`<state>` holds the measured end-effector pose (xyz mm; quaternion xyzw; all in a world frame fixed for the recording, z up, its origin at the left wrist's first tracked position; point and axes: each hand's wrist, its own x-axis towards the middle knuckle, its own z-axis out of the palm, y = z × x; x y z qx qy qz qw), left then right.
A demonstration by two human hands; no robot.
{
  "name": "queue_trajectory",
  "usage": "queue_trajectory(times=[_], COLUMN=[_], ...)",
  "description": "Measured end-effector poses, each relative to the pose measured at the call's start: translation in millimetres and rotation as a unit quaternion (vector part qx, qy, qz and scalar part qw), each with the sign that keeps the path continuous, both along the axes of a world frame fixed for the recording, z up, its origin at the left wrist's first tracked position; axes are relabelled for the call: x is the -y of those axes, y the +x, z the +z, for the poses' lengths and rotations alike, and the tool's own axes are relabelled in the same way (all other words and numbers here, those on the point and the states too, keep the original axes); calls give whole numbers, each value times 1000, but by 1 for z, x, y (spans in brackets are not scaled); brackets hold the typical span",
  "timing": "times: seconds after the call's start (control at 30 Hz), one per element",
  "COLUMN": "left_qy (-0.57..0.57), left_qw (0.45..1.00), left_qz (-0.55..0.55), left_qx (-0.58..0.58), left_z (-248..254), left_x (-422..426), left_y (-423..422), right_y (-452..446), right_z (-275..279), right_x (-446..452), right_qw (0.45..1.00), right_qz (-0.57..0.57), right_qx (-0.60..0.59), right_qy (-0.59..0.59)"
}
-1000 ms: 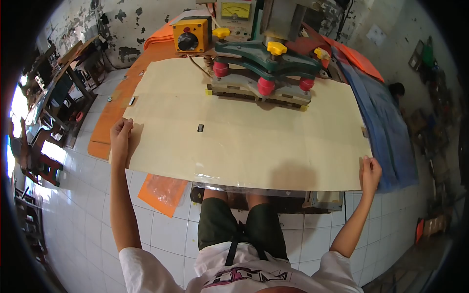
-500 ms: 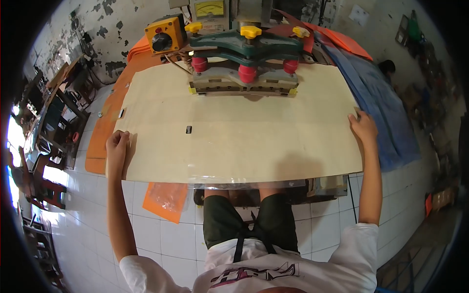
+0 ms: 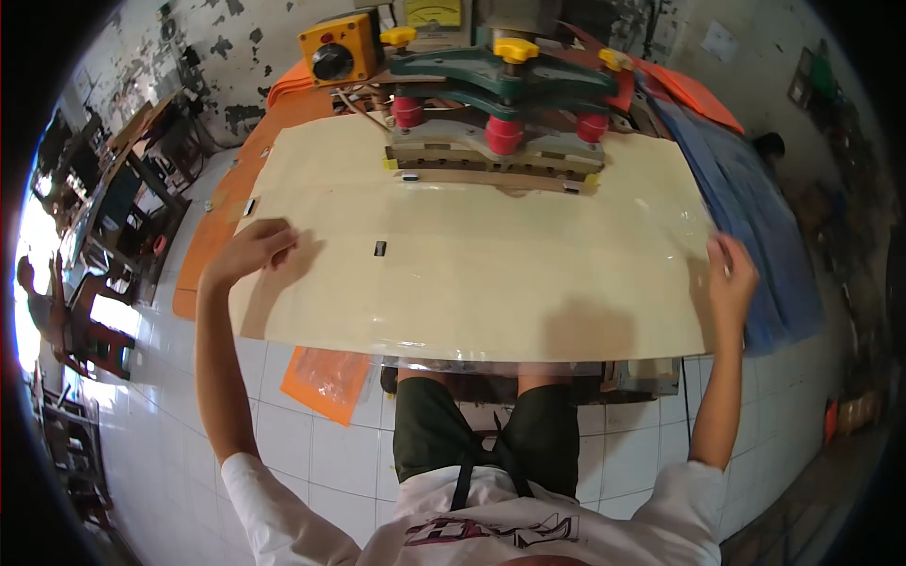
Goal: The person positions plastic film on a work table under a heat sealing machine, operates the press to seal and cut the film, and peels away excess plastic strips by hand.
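A wide cream sheet (image 3: pixel 491 283) lies across the worktable, with clear plastic film (image 3: pixel 444 356) glinting along its front edge. My left hand (image 3: pixel 253 251) hovers over the sheet's left part, fingers curled and tips close together; anything between them is too small to make out. At the right edge, my right hand (image 3: pixel 734 281) has its fingers bent towards the thumb, and what they pinch, if anything, does not show. A small black piece (image 3: pixel 379 248) rests on the sheet between my hands, nearer the left one. Another small dark piece (image 3: pixel 249 207) sits at the left edge.
A green press head (image 3: pixel 505 80) with yellow knobs and red insulators stands at the back, its bar above the sheet. Behind it to the left is a yellow control box (image 3: pixel 338 49). Blue sheeting (image 3: pixel 755 236) hangs at the right. Another person (image 3: pixel 42 302) is far left.
My left hand has moved off the left edge, inward over the sheet. My right hand has shifted slightly downward along the right edge. The whole view has shifted a little.
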<state>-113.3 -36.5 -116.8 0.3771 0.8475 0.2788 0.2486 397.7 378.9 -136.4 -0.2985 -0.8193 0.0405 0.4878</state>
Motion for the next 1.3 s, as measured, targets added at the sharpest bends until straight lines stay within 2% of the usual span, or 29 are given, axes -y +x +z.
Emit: queue_trajectory(times=[0.03, 0.07, 0.13, 0.2, 0.27, 0.3, 0.33, 0.4, 0.47, 0.5, 0.53, 0.57, 0.63, 0.7, 0.77, 0.8, 0.83, 0.9, 0.97, 1.07, 1.13, 1.17, 1.27, 1.3], left_qy=[17, 0, -25, -31, 0, 2, 16, 31, 143, 143, 145, 147, 142, 137, 132, 133, 134, 133, 125, 125, 135, 145, 111, 109], left_qw=[998, 998, 998, 996, 986, 986, 987, 988, 966, 967, 964, 960, 960, 960, 947, 948, 947, 947, 947, 956, 950, 944, 952, 952], left_qz=[-52, -55, -60, -59, -80, -79, -81, -81, -74, -71, -96, -119, -128, -139, -155, -154, -152, -151, -150, -133, -133, -133, -119, -116], left_qx=[32, 19, -27, -60, -146, -144, -135, -124, -203, -198, -203, -208, -205, -202, -248, -246, -248, -251, -254, -229, -248, -264, -260, -260], left_z=[7, 7, 1, -15, -20, -22, -21, -28, -44, -49, -52, -53, -54, -56, -58, -59, -60, -59, -57, -55, -56, -56, -52, -50], left_x=[-14, -29, -58, -84, -102, -107, -111, -113, -113, -112, -111, -109, -108, -107, -110, -110, -111, -111, -111, -110, -109, -110, -110, -110], left_y=[9, 9, -9, -30, -34, -37, -36, -35, -32, -32, -32, -30, -23, -19, -20, -19, -18, -17, -15, -10, -9, -8, -3, -1], right_y=[1, 6, 18, 28, 30, 41, 59, 71, 64, 58, 49, 42, 60, 81, 62, 50, 22, -22, -62, -107, -125, -132, -144, -147], right_z=[6, 9, 21, 21, 28, 24, 18, 19, 34, 41, 49, 54, 41, 14, -1, -7, -10, -12, -29, -26, -16, -12, -4, 0], right_x=[27, 51, 89, 110, 120, 123, 124, 115, 101, 97, 95, 92, 32, -38, -64, -67, -54, -49, -38, -2, 11, 12, 13, 13], right_qw=[998, 993, 944, 899, 882, 881, 915, 933, 905, 907, 940, 950, 966, 958, 973, 962, 928, 972, 954, 927, 910, 909, 901, 888], right_qz=[29, 57, 132, 221, 271, 273, 229, 182, 108, 111, -15, -142, -116, -107, -172, -206, -236, -2, 143, 191, 174, 177, 148, 135], right_qx=[14, 28, 80, 52, -30, -27, -118, -205, -325, -321, -300, -272, -209, -119, 97, 180, 259, 235, 238, 283, 360, 360, 381, 385], right_qy=[52, 102, 290, 376, 384, 385, 311, 231, 251, 251, 160, 66, -98, -236, -117, 7, 130, -8, -110, -155, -114, -112, -143, -212])
